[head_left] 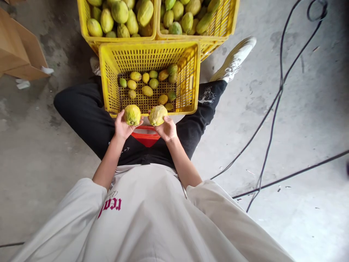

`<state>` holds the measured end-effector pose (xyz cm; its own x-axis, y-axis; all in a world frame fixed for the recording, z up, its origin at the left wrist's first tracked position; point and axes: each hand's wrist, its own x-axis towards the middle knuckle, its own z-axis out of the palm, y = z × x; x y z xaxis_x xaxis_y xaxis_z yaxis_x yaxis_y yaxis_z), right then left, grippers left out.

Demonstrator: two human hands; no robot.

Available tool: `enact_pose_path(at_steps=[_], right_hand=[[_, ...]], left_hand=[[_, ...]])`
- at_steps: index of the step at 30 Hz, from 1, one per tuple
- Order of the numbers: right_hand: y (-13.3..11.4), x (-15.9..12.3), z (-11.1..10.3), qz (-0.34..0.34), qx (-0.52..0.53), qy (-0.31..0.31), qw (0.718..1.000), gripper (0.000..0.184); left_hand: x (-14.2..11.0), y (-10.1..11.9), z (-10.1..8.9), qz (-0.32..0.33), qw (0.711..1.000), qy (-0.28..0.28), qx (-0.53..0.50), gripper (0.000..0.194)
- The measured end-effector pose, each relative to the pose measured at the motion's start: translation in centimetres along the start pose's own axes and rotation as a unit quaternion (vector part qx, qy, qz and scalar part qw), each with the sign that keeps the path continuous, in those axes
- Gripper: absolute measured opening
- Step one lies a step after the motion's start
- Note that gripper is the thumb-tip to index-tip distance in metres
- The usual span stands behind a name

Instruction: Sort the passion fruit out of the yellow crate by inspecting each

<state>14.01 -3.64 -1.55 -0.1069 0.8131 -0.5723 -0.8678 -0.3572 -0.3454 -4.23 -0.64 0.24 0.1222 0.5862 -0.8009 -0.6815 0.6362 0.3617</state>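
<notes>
My left hand [122, 127] is closed around a yellow-green fruit [132, 114]. My right hand [167, 129] grips a paler, rough-skinned yellow fruit [157, 115]. Both fruits are held side by side just at the near rim of a yellow plastic crate [148, 49] that stands between my legs. Several small yellow and green fruits [147, 90] lie on that crate's floor. I sit with black trousers on, legs spread around the crate.
Two more yellow crates [81, 22] [227, 22] full of larger fruit stand behind the near one. A red stool [145, 135] shows under me. A cardboard box [19, 51] sits at the left. Black cables [272, 120] run over the concrete floor on the right.
</notes>
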Motion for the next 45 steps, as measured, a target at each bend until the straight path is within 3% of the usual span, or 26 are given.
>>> enact_pose_path(at_steps=[4, 8, 13, 19, 28, 34, 45], right_hand=[[0.2, 0.2, -0.7, -0.002, -0.004, 0.008, 1.0, 0.025], [0.0, 0.2, -1.1, 0.019, 0.004, -0.005, 1.0, 0.036], [-0.6, 0.0, -0.4, 0.046, 0.022, 0.012, 0.999, 0.029], [-0.6, -0.1, 0.1, 0.04, 0.046, 0.014, 0.998, 0.036], [-0.2, 0.4, -1.6, 0.062, 0.046, -0.024, 0.997, 0.039], [-0.6, 0.2, -0.8, 0.047, 0.039, -0.016, 0.998, 0.046], [-0.3, 0.6, -1.5, 0.056, 0.07, -0.006, 0.996, 0.032]], left_hand=[[0.1, -0.1, -0.1, 0.017, 1.0, 0.007, 0.006, 0.042], [0.3, -0.3, -0.2, 0.026, 1.0, 0.003, 0.009, 0.043], [0.3, -0.2, -0.2, 0.026, 1.0, -0.016, -0.003, 0.041], [-0.2, 0.1, 0.0, 0.035, 0.999, -0.007, -0.023, 0.045], [-0.1, -0.3, -0.2, 0.023, 1.0, -0.006, -0.018, 0.037], [-0.1, -0.4, 0.0, 0.027, 0.999, 0.006, 0.019, 0.037], [0.0, -0.1, -0.1, 0.023, 0.999, -0.025, -0.007, 0.047]])
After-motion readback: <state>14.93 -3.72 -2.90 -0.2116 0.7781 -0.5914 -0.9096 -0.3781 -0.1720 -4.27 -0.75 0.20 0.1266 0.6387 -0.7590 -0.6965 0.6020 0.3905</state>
